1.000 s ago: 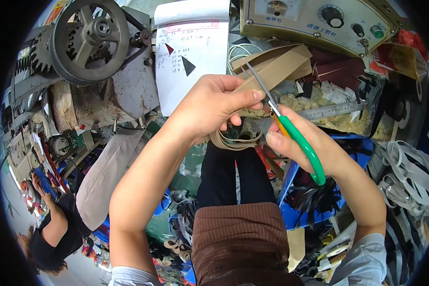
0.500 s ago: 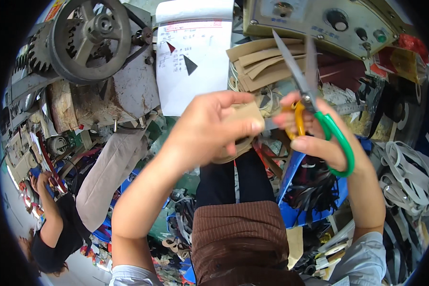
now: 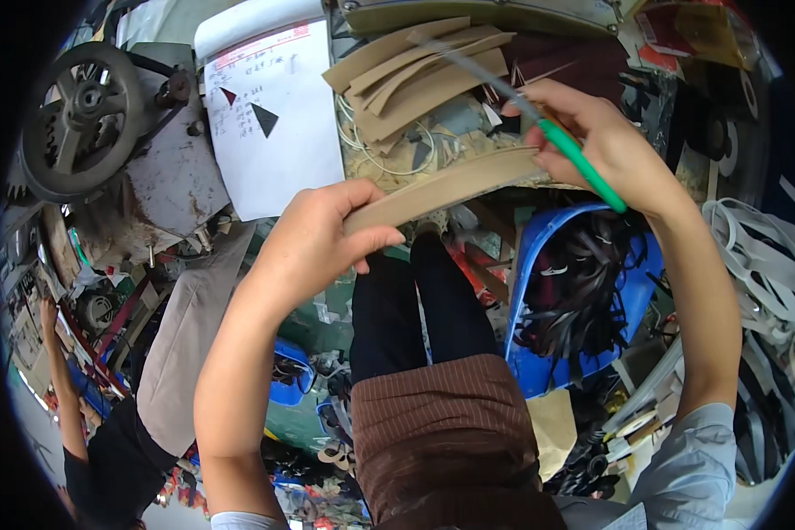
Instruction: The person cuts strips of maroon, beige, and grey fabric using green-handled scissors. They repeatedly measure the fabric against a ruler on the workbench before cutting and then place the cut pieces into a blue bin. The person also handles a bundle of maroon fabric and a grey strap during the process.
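A tan strip of leather-like material (image 3: 442,189) stretches between my two hands, bowed slightly and seen partly edge-on; it may be several layers. My left hand (image 3: 307,237) pinches its left end between thumb and fingers. At the other end, my right hand (image 3: 617,148) has its fingertips on the strip while also carrying scissors (image 3: 581,166) with a green handle loop. Their blades point up and left, blurred, above a pile of tan strips (image 3: 437,66) on the bench. The second handle is mostly hidden by my fingers.
A written paper pad (image 3: 283,172) with a dark triangular scrap (image 3: 263,120) lies beside a machine handwheel (image 3: 88,99). Below my right hand stands a blue bin (image 3: 539,375) of dark strips. Pale straps (image 3: 755,256) hang at right. Another person's arm (image 3: 62,380) shows at far left.
The view has shifted right. My hands have spread the tan piece out lengthwise. The scissors, earlier upright with blades apart, now slant left, and my right fingertips have reached the strip's end.
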Demonstrator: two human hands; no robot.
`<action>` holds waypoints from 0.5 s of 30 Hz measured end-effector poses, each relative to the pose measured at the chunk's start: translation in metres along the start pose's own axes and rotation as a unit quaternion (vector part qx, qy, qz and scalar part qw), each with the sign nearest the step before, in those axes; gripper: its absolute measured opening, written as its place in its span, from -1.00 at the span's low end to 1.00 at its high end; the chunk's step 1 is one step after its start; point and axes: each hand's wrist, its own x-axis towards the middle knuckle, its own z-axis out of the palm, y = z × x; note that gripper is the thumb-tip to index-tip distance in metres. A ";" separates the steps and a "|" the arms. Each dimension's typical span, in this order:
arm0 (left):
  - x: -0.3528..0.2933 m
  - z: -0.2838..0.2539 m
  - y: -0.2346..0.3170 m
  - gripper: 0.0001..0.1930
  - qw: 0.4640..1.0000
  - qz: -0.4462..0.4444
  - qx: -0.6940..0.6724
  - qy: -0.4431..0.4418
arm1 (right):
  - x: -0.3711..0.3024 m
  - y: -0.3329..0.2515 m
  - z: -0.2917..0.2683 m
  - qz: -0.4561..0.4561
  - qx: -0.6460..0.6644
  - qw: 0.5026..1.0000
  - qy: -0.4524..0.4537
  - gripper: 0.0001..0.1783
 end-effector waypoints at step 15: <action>0.019 0.024 -0.034 -0.75 0.987 0.044 0.082 0.135 | 0.003 0.013 0.015 -0.041 -0.168 0.982 0.075 -0.66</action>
